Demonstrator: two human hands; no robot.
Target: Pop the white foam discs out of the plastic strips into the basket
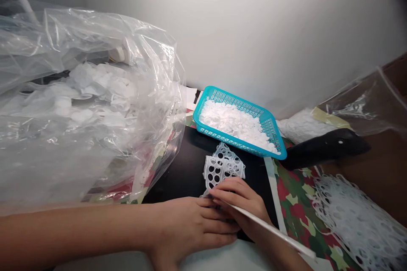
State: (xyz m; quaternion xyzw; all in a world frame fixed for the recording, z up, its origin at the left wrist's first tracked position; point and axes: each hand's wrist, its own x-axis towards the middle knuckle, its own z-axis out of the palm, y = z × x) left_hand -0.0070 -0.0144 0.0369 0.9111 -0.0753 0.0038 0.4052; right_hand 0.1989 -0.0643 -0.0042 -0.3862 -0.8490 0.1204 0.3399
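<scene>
The left hand lay flat, fingers pressed together, on the lower edge of a perforated white plastic sheet at lower centre, while the right hand pinched a thin white strip (stiff-looking) beside it, below a turquoise basket of white bits.

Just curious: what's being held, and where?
The right hand holds a thin white strip near one end; the left hand covers the lower edge of the perforated sheet.
</scene>
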